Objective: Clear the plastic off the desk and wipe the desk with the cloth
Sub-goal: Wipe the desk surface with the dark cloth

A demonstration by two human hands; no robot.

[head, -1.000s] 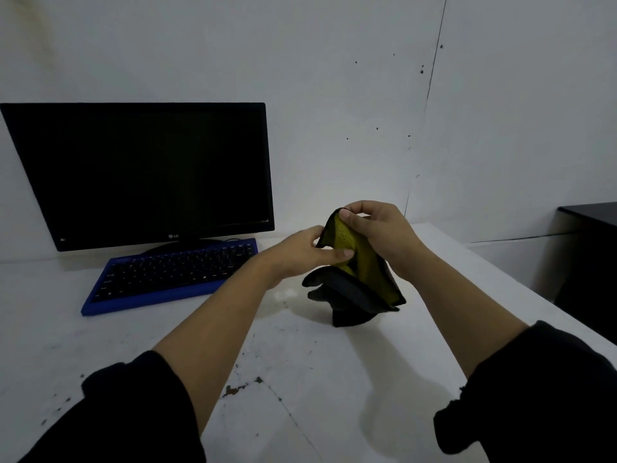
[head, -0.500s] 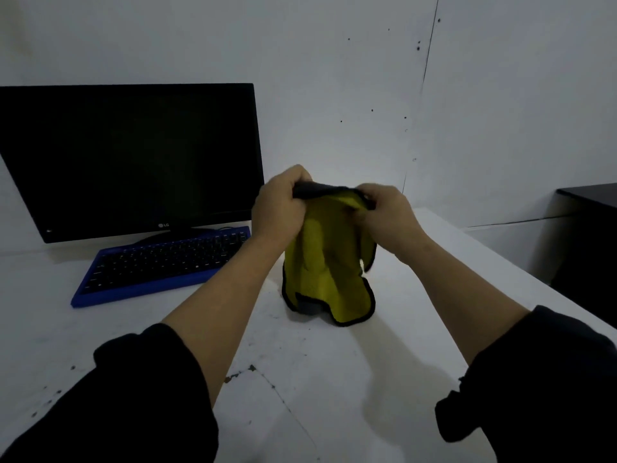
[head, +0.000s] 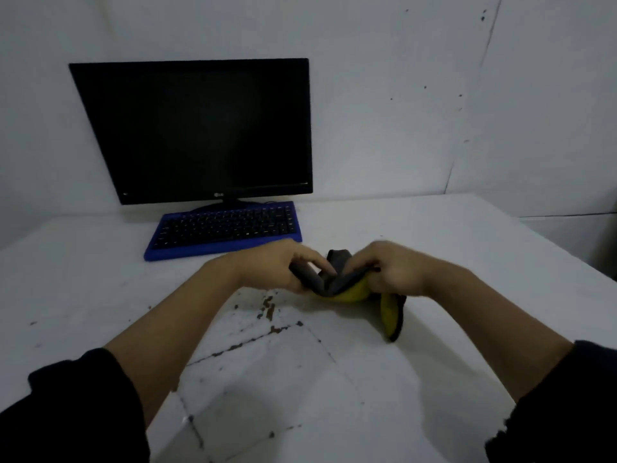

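cloth strung between both hands, dirty patch just on the near left

both hands are low over the white desk (head: pixel 417 379) now, right of its middle, and the cloth (head: pixel 337 283) is caught between them. the left hand (head: pixel 277 267) pinches a grey fold between thumb and fingers, and the right hand (head: pixel 392 272) is curled round the other end, so neither one is free. grey face up, yellow face underneath. the bundle's long axis runs side to side across the person's front, from one hand to the other. one yellow flap droops below the right hand toward the near edge, but whether its tip touches the surface is too close to call.

here's what the coming move turns on, as i read it. the dark specks and the cracked line (head: pixel 268 310) lie just on the near side of the cloth and a little left of it, almost under the left wrist. the left hand is the nearer one, so the cloth needs pressing down flat and drawing back and leftward.

beyond the left hand sits the blue keyboard (head: pixel 223 230), near but apart from the fingers, with the dark monitor (head: pixel 200 128) behind it. a forward sweep would run into the keyboard's front edge.

no plastic shows anywhere on the desk in this view, so the wiping looks like the step in hand.
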